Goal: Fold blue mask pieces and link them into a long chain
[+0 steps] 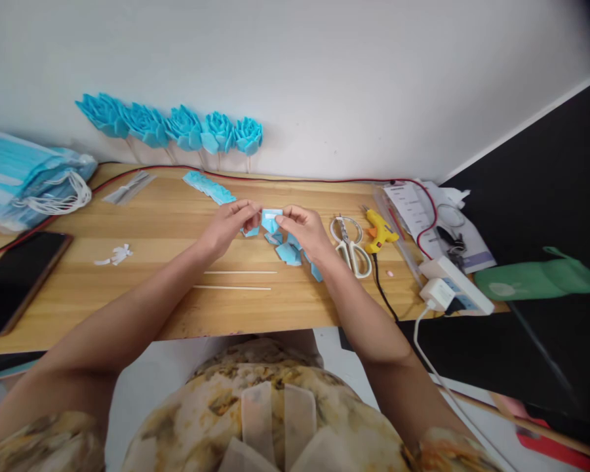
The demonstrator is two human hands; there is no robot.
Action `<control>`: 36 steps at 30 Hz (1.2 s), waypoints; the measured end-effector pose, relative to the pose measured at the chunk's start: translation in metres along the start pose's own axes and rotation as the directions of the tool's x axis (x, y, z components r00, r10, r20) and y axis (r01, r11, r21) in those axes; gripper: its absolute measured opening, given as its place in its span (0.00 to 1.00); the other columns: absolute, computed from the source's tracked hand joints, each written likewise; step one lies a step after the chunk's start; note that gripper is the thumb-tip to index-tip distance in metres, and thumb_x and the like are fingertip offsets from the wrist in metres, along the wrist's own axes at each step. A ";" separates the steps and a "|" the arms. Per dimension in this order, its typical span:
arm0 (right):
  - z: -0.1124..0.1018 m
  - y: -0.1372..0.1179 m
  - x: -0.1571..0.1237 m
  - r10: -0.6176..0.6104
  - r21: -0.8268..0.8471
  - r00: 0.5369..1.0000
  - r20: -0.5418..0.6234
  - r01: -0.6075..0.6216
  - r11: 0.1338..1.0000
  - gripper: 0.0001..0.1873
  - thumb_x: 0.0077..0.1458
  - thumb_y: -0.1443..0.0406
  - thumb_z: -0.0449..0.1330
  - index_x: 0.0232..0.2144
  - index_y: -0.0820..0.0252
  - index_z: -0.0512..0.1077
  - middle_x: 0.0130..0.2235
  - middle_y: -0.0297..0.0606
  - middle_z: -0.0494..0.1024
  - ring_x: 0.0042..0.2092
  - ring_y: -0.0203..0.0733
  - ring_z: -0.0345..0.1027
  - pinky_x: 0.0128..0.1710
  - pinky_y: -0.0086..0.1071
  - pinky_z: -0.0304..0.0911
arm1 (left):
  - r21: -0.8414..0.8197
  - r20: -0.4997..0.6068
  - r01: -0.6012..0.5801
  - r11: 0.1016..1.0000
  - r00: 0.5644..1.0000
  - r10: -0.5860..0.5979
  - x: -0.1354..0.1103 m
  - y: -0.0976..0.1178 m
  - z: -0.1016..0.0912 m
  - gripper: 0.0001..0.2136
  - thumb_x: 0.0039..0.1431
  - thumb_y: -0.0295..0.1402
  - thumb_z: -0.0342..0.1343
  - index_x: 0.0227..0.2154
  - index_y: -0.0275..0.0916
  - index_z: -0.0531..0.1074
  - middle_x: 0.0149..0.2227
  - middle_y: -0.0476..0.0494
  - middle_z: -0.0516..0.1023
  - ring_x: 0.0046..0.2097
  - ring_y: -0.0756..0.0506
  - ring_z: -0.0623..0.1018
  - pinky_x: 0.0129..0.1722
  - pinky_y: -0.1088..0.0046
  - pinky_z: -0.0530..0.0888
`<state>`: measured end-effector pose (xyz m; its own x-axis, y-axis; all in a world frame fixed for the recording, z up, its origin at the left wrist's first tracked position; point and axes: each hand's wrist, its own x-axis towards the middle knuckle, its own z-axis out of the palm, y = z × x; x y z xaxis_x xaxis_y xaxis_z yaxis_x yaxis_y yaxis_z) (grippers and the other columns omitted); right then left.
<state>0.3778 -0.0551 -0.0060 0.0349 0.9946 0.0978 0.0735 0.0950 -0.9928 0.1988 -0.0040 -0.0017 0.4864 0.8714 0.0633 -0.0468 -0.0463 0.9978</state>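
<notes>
My left hand [233, 224] and my right hand [305, 229] meet over the middle of the table, both with fingers pinched. Between them is a small light-blue folded piece [271, 223] with a white strip across it. The right thumb presses on its face, while the left fingertips are at its upper left edge. Under and beside my right hand lie several loose blue folded pieces [289, 254]. A row of overlapping blue pieces [210, 188] stretches behind my left hand. Two thin wooden sticks [240, 272] lie nearer to me.
Several blue flowers [184, 128] on sticks lean against the wall. To the right are scissors [353, 248], a yellow glue gun [381, 231], a power strip [465, 292] and a green bottle [535, 278]. On the left are bagged blue masks [19, 172], white scraps [120, 254] and a phone [17, 282].
</notes>
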 end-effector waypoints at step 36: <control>0.003 0.007 0.002 -0.060 -0.089 0.988 -0.141 0.048 0.995 0.12 0.49 0.56 0.63 0.26 0.59 0.75 0.27 0.31 0.75 0.31 0.36 0.67 0.34 0.29 0.63 | 0.389 -0.170 -0.230 0.892 0.934 0.315 -0.002 0.002 0.002 0.10 0.56 0.39 0.58 0.26 0.38 0.74 0.24 0.49 0.72 0.27 0.49 0.67 0.30 0.72 0.65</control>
<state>0.3759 -0.0523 -0.0133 0.1702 0.9712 0.1664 0.1639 0.1386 -0.9767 0.1992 -0.0069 -0.0003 0.2906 0.8822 0.3705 0.1857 -0.4319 0.8826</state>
